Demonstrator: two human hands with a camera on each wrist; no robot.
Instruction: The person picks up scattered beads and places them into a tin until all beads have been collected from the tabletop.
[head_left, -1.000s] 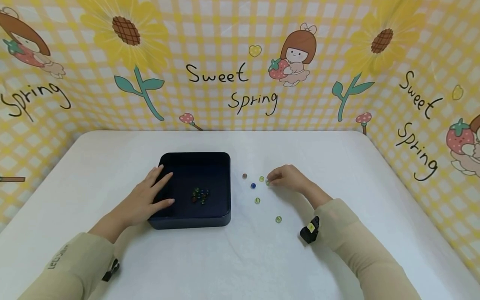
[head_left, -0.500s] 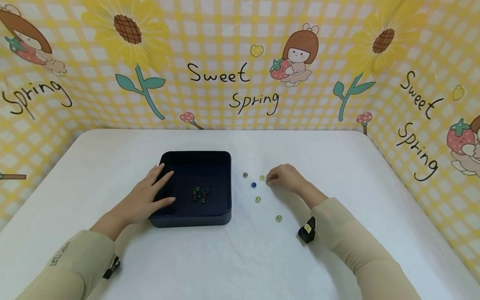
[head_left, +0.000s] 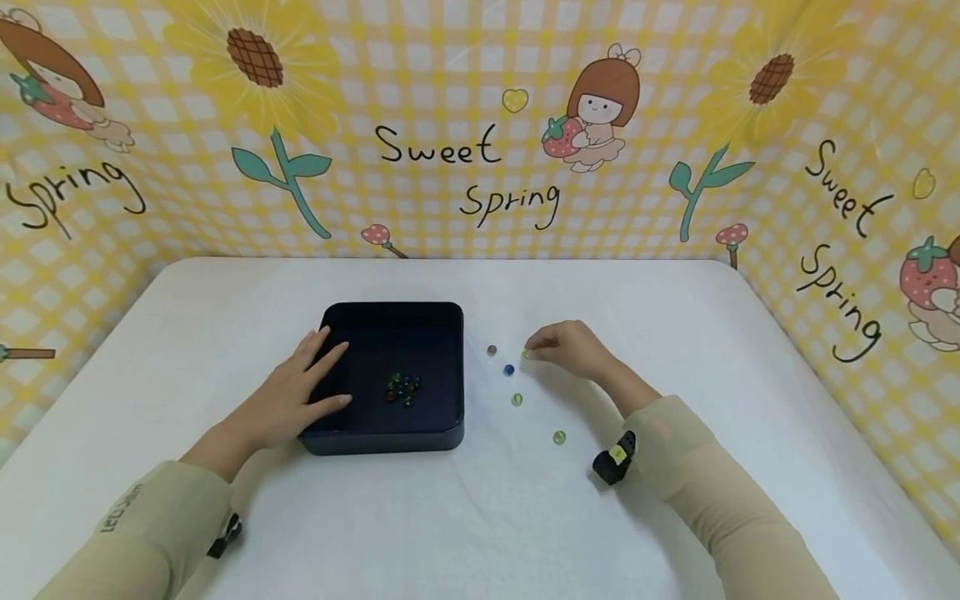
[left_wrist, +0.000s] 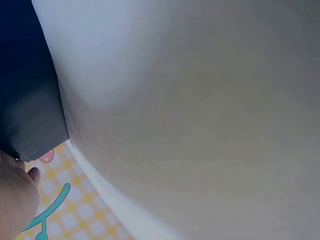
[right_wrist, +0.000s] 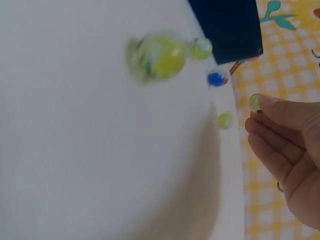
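Observation:
My left hand (head_left: 292, 392) rests with spread fingers across the left rim of a dark navy square tray (head_left: 420, 440). Inside the tray, a cluster of glass marbles (head_left: 403, 388) lies right of the thumb. To the tray's right, my right hand (head_left: 573, 350) pinches a clear yellow-green marble (right_wrist: 255, 102) between thumb and fingertips. Just below those fingertips, another yellow-green marble (right_wrist: 225, 120) lies on the white table. A blue marble (head_left: 509, 369) and a brownish marble (head_left: 492, 350) sit nearer the tray. In the left wrist view, part of the left hand (left_wrist: 17, 197) shows by the tray wall.
Two more green marbles, a middle one (head_left: 517, 400) and a front one (head_left: 558, 437), lie on the white-covered table (head_left: 480, 525) toward the person. A yellow checked cloth wall (head_left: 435, 75) closes off the back and sides. Each wrist carries a small black camera (head_left: 615, 458).
My right hand has lifted a green marble and shifted slightly left, over the neighbouring yellow-green marble. My left hand stays in place on the tray.

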